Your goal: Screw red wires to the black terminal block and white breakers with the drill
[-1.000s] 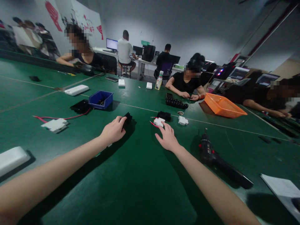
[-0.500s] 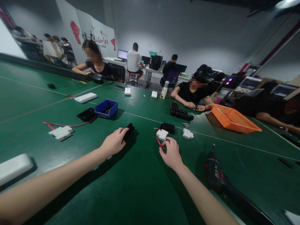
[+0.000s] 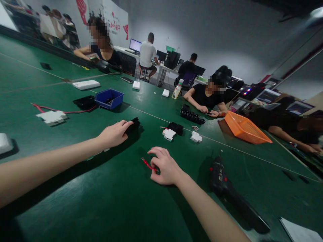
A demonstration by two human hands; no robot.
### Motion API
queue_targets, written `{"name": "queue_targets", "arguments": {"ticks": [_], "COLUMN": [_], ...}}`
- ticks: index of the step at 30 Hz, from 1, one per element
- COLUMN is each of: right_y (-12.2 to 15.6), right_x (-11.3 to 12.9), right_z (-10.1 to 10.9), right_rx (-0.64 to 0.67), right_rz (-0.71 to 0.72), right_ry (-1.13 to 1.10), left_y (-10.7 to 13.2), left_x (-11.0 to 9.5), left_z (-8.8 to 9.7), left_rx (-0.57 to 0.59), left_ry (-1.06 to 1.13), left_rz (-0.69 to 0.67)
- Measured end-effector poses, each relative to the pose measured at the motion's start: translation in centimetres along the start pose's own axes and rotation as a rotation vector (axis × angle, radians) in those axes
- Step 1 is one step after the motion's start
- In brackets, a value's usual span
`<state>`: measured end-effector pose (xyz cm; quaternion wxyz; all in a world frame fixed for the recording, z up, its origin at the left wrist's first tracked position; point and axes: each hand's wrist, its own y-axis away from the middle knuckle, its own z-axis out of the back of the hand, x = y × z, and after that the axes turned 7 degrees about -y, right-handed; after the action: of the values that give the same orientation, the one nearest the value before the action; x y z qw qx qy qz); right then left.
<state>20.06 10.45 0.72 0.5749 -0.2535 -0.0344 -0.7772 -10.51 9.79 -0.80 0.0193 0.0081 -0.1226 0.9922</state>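
Observation:
My left hand [image 3: 114,134] is closed on a black plastic part [image 3: 135,123], whose far end sticks out past the fingers. Pinched between thumb and finger of my right hand [image 3: 166,167] is a short red wire [image 3: 147,163] with a metal terminal at its tip. Beyond that hand, a white circuit breaker [image 3: 169,134] rests against a black block [image 3: 176,128], with a second white module [image 3: 196,136] to their right. At left lies another white breaker [image 3: 52,117] with red wire attached.
A blue bin [image 3: 109,99] of small dark parts stands beside a black tray [image 3: 84,102]. On the right are a black electric screwdriver [image 3: 222,181] and an orange basket [image 3: 246,129]. Co-workers sit across the green table, near a bottle [image 3: 178,89] and black round parts [image 3: 191,116].
My right hand has drawn back leftward from the white breaker, carrying the red wire. My left hand keeps hold of the black part. The whole view has tilted and shifted.

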Motion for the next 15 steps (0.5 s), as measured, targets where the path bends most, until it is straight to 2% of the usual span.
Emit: {"name": "queue_targets", "arguments": {"ticks": [2, 4, 7, 10, 13, 15], "right_y": [0.0, 0.1, 0.1, 0.2, 0.8, 1.2], "right_x": [0.5, 0.8, 0.3, -1.6, -4.3, -5.9], "right_z": [-0.1, -0.5, -1.1, -0.8, 0.1, 0.6], "right_rx": [0.063, 0.066, -0.053, -0.19, -0.283, -0.273], "right_rz": [0.096, 0.148, 0.13, -0.016, -0.291, -0.47], "right_ry": [-0.057, -0.112, -0.115, 0.054, 0.215, 0.236], "left_y": [0.0, 0.0, 0.0, -0.1, -0.1, -0.1], "left_x": [-0.1, -0.1, 0.0, 0.2, 0.4, 0.5], "left_z": [0.0, 0.1, 0.1, 0.0, -0.1, -0.1], "left_rx": [0.001, 0.003, 0.003, 0.009, 0.01, 0.001], "left_ry": [-0.008, -0.016, -0.022, -0.022, -0.014, -0.005], "left_rz": [0.0, 0.002, -0.007, -0.017, -0.021, -0.033]}}
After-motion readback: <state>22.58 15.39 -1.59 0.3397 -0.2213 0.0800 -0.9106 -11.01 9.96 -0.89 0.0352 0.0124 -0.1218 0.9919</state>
